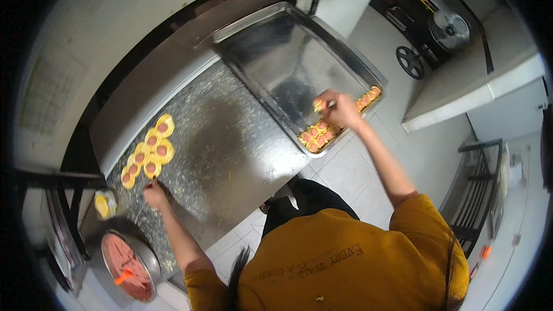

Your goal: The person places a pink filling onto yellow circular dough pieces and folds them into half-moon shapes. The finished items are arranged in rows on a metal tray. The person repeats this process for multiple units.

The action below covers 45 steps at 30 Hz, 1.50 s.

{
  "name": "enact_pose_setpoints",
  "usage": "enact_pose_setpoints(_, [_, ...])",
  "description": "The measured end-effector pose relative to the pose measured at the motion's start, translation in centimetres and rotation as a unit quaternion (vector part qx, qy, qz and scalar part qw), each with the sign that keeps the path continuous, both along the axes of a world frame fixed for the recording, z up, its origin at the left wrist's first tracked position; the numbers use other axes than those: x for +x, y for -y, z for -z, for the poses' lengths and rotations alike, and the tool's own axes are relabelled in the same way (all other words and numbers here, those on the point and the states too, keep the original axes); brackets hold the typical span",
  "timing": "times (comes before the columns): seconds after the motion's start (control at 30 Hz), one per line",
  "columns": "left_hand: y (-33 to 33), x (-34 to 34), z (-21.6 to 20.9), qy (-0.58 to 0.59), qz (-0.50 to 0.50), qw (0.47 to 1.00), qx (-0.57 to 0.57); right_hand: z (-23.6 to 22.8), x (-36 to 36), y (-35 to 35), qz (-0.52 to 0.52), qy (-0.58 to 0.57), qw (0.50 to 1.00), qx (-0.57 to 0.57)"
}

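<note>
On the left of the speckled stone counter lie several flat yellow dough rounds, each topped with a pink dab of filling. My left hand is at the lower edge of the nearest round, fingers drawn together; whether they grip its rim is too small to tell. Over the near right part of a large metal baking tray, my right hand pinches a small filled dough piece. Beneath it, filled dough pieces sit packed in the tray's near corner, and a row of them runs along its right edge.
A metal bowl of pink filling, with an orange-handled tool in it, stands at the lower left. Beside it is a small tub with yellow contents. A wall borders the counter's far side; tiled floor lies to the right.
</note>
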State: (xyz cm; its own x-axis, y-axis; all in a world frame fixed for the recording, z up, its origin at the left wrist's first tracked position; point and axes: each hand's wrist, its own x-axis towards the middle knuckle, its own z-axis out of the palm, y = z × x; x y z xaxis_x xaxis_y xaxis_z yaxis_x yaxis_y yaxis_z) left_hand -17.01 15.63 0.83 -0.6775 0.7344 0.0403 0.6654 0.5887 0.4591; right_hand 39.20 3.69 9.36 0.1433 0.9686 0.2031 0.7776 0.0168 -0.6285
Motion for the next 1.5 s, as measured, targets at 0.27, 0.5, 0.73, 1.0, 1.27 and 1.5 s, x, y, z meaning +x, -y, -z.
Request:
enact_pose_setpoints(0.27, [-2.6,-0.8,1.0,0.036,0.004,0.999,-0.020,3.2,11.5,-0.5,-0.067,0.122,0.978,-0.158])
enact_pose_setpoints(0.5, [-2.7,-1.3,1.6,0.026,0.003,0.999,-0.024,4.9,10.4,-1.5,-0.166,0.192,0.948,-0.192])
enact_pose_setpoints(0.73, [-2.4,1.2,0.1,-0.019,-0.008,0.999,-0.039,5.3,10.2,-1.1,-0.211,0.167,0.940,-0.207])
enact_pose_setpoints(1.0, [-3.5,-0.6,1.4,0.008,-0.024,0.998,-0.058,2.7,9.4,-1.1,-0.188,0.115,0.935,-0.278])
enact_pose_setpoints(1.27, [-4.4,-2.9,3.9,-0.038,0.050,0.998,-0.010,3.6,10.4,-2.9,-0.205,0.119,0.922,-0.307])
enact_pose_setpoints(1.5, [-3.3,-2.2,2.6,-0.006,0.040,0.999,-0.013,2.7,9.9,-3.3,-0.176,0.111,0.920,-0.333])
